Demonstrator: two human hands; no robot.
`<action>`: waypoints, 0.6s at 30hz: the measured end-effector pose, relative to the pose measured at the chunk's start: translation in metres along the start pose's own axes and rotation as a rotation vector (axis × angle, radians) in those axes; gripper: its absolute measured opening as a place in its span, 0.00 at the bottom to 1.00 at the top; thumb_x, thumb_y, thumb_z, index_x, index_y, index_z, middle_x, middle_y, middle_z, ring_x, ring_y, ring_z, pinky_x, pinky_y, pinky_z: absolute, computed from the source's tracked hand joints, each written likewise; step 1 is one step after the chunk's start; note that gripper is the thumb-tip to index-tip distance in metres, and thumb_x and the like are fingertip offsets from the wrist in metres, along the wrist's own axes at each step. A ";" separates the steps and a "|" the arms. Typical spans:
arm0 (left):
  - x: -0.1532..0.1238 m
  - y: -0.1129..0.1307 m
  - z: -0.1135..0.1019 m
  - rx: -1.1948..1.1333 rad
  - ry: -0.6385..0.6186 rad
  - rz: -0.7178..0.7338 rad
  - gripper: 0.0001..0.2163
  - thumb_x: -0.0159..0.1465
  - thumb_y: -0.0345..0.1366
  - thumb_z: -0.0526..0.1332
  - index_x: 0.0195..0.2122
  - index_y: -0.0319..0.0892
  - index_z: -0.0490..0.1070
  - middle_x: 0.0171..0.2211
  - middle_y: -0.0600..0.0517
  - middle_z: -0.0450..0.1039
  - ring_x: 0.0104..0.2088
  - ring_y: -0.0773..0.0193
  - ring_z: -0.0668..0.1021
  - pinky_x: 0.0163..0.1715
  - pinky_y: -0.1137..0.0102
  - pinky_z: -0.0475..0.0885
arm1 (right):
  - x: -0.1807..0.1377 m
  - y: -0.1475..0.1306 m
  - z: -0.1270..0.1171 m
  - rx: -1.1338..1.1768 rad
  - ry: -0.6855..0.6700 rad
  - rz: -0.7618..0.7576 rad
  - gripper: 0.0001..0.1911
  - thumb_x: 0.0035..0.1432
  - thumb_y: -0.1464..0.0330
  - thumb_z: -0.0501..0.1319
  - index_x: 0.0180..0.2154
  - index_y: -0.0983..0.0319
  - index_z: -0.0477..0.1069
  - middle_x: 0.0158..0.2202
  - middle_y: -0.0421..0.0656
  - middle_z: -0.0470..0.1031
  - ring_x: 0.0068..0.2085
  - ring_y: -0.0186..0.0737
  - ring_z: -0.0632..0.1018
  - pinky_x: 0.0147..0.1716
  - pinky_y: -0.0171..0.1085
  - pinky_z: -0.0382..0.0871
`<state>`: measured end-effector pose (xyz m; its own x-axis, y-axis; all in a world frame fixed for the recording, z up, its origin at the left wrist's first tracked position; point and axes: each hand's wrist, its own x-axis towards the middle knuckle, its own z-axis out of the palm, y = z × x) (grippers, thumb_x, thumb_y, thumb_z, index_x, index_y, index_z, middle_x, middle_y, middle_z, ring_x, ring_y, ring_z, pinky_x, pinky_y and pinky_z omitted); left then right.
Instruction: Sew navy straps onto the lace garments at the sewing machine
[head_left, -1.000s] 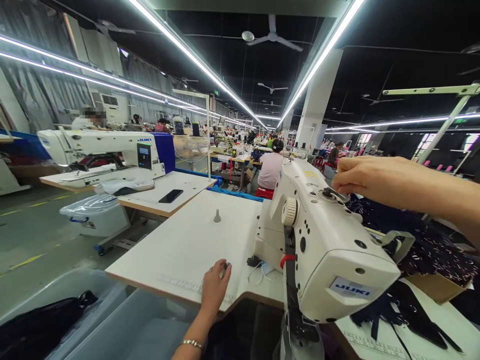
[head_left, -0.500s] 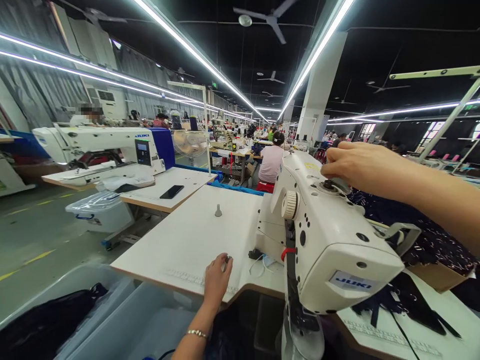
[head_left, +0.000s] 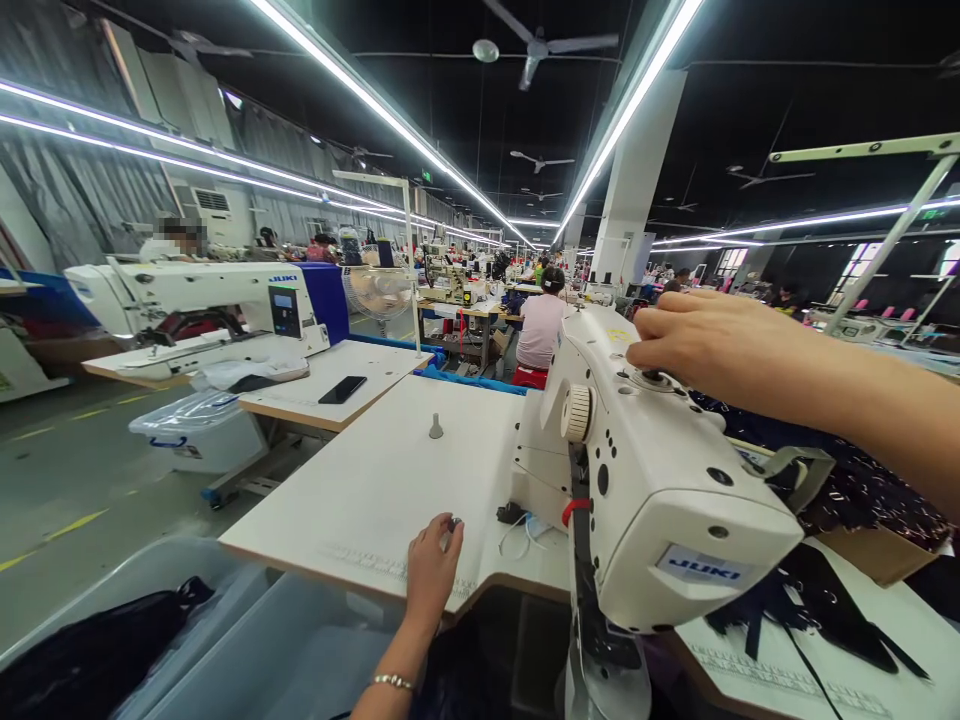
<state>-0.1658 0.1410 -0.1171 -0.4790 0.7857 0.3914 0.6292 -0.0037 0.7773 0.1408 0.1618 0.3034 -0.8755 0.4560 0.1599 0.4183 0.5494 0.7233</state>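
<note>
A white JUKI sewing machine [head_left: 667, 470] stands on a white work table [head_left: 375, 470] in front of me. My right hand [head_left: 697, 340] reaches over the machine's top, its fingers curled down onto a dark round fitting [head_left: 651, 378] there. My left hand [head_left: 431, 565] rests at the table's near edge, fingers closed around a small metal piece [head_left: 452, 524] that I cannot name. A bracelet sits on that wrist. Dark fabric [head_left: 862, 490] lies heaped behind the machine, and black strips [head_left: 810, 610] lie on the table at the right.
Grey plastic bins [head_left: 225, 640] sit below the table's left edge, one holding black cloth [head_left: 90, 650]. A small grey peg [head_left: 436, 428] stands on the table. Another sewing machine [head_left: 202, 300] and a phone [head_left: 342, 389] are at the left. Other people work at far tables.
My right hand has slid left and down onto the fitting on top of the machine. My left hand has stayed at the table edge. The view shifted slightly.
</note>
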 end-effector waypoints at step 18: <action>-0.002 0.002 -0.005 -0.046 0.093 0.041 0.23 0.62 0.53 0.53 0.51 0.42 0.67 0.42 0.44 0.76 0.45 0.48 0.76 0.48 0.53 0.68 | -0.035 0.016 0.018 0.134 0.011 0.059 0.09 0.59 0.70 0.53 0.29 0.56 0.70 0.30 0.44 0.69 0.33 0.45 0.68 0.33 0.43 0.62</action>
<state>-0.1664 0.1367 -0.1139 -0.5094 0.7238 0.4653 0.6216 -0.0644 0.7807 0.1824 0.1673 0.2974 -0.8508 0.4831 0.2068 0.4966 0.6107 0.6167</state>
